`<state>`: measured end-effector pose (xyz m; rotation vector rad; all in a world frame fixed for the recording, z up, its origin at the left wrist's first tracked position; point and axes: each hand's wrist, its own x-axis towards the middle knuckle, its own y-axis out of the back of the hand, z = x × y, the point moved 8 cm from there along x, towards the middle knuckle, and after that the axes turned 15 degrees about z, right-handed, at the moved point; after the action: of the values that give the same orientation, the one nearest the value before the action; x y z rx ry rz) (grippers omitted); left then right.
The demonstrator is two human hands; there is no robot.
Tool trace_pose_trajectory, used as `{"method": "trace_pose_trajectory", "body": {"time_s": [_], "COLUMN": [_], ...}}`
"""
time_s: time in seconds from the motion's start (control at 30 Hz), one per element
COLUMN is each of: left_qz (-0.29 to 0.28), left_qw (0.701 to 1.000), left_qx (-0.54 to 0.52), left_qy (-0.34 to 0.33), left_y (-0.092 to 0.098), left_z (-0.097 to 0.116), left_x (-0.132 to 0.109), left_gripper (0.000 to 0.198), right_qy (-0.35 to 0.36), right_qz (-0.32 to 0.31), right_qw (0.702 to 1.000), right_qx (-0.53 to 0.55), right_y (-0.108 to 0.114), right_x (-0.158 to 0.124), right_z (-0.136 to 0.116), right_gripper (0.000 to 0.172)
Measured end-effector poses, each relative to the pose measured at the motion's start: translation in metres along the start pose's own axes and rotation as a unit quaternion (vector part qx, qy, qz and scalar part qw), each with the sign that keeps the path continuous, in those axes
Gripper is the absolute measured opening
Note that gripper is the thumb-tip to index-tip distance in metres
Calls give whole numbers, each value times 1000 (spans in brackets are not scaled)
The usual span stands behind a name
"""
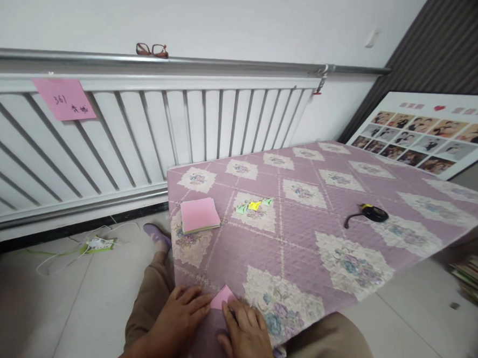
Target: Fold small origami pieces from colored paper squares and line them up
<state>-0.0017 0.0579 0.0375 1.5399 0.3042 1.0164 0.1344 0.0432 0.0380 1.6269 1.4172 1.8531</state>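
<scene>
I have a small pink folded paper piece (223, 298) flat on the table (234, 254) at its near end, by the corner where the left edge meets the near edge, its point towards the far edge. I judge it is kept so close in for the hands to bear down on it from both sides against a firm backing. The left hand (184, 310) is palm down, fingers extended and lightly bent, fingertips at the paper's left side; I read that as steadying, though I can't make out its thumb. The right hand (248, 331) is loosely open, index fingertip on the paper's lower right part and thumb well apart, so to me it presses rather than pinches. Farther off, near the far left corner, sits a square stack of coloured paper sheets with a pink one on top (200, 214), probably put there within easy reach. To its right, a small green folded paper piece (241, 209), a small yellow one (254, 206) and a second green one (267, 202) make a short row, set aside, I'd guess, out of the hands' way. Towards the right part of the near edge lies a black oval object with a short cord (374, 213); beyond the far edge stands a white ribbed radiator (242, 120).
</scene>
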Motion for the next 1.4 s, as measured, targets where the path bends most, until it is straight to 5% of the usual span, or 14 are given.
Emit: {"method": "trace_pose_trajectory", "body": {"time_s": [0.13, 0.27, 0.47, 0.7, 0.97, 1.1, 1.27, 1.4], "left_qz": [37, 65, -4, -69, -78, -101, -113, -111], "left_qw": [998, 997, 998, 992, 995, 990, 983, 981], "left_qx": [8, 14, 7, -18, -20, -23, -25, -39], "left_qy": [54, 26, 64, 104, 59, 99, 143, 155], "left_y": [-4, -20, -48, -42, -35, -37, -37, -37], "left_z": [5, 27, 32, 33, 35, 32, 30, 28], "left_x": [3, 2, -4, 9, 15, 12, 10, 10], "left_gripper": [15, 31, 42, 44, 45, 48, 48, 50], "right_qy": [-3, -19, 2, 40, 34, -7, -132, -188], "right_qz": [2, 12, 22, 30, 2, 11, -9, -29], "right_qw": [1000, 1000, 1000, 999, 999, 1000, 990, 981], "right_qx": [4, 3, 5, -16, -34, -26, 38, 43], "right_y": [-2, -5, 1, 12, 7, 14, 7, -12], "right_x": [-1, -3, -5, -14, -34, -30, 7, 38], "right_z": [0, 0, -2, 10, 28, 39, 50, 53], "right_gripper": [42, 40, 43, 49, 52, 39, 17, 45]}}
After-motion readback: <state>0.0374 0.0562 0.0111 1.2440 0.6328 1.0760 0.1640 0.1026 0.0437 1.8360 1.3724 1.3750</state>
